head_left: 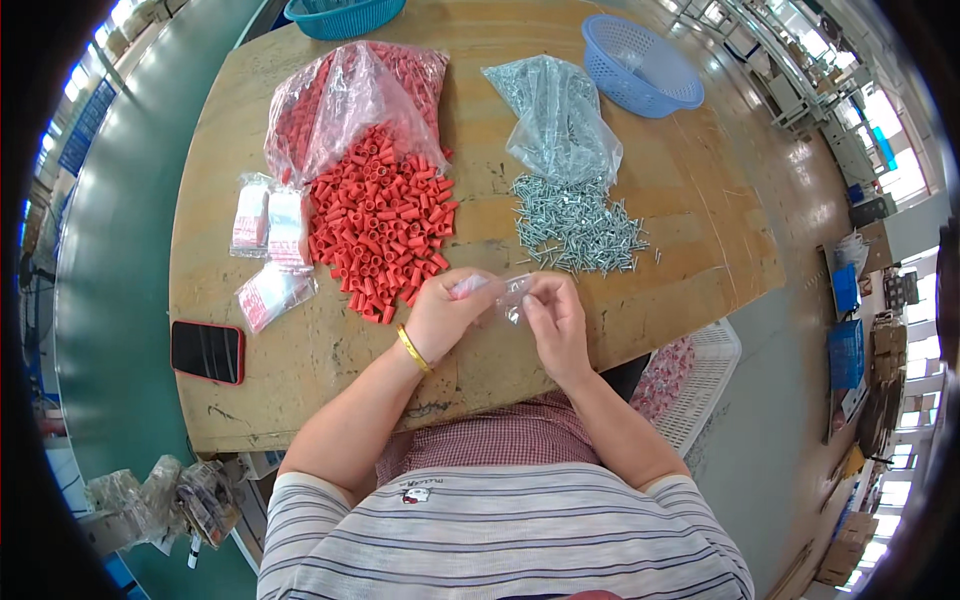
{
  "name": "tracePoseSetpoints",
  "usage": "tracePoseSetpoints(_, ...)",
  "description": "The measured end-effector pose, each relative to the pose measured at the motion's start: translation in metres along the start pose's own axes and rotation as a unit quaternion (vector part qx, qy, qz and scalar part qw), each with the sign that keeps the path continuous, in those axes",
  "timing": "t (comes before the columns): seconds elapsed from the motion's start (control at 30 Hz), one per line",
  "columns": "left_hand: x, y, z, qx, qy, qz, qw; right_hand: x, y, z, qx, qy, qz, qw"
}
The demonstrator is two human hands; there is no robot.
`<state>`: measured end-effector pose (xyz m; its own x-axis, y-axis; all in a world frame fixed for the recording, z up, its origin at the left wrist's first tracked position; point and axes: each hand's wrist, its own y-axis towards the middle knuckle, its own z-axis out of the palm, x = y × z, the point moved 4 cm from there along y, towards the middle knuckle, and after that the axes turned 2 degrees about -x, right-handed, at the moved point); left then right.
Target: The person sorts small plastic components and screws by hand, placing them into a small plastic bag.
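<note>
The left hand (452, 310) and right hand (561, 328) pinched a small, clear plastic bag (515, 287) between their fingers, near heaped red plastic tubes (385, 215) and silvery metal screws (580, 225).

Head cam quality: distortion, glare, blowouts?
Head view: fisheye bows the table, corners black. Head view: glare streaks the bag of red pieces; highlights break up the clear bag between left hand and right hand. Head view: right-side windows blown out.
</note>
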<state>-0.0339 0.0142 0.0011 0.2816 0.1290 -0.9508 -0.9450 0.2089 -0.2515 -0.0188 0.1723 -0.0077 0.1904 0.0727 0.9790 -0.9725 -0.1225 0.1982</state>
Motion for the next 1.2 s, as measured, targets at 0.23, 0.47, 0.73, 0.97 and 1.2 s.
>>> tracePoseSetpoints(0.23,-0.004,0.001,-0.001,0.015,0.063,0.059,0.996,0.002,0.001,-0.002,-0.015,-0.060,0.027,0.998)
tracePoseSetpoints(0.47,-0.001,0.002,-0.001,-0.005,0.079,0.077,0.994,0.001,0.001,-0.002,0.005,0.014,0.069,0.998)
tracePoseSetpoints(0.73,-0.014,0.001,-0.003,0.042,0.056,0.024,0.997,0.002,0.002,-0.007,-0.021,-0.018,0.054,0.998)
tracePoseSetpoints(0.97,-0.018,0.003,-0.016,0.025,0.158,0.064,0.985,-0.001,0.001,-0.004,0.018,-0.046,0.041,0.998)
tracePoseSetpoints(1.2,-0.020,-0.001,-0.009,-0.002,0.222,0.130,0.966,-0.007,-0.002,-0.007,-0.129,-0.028,-0.025,0.991)
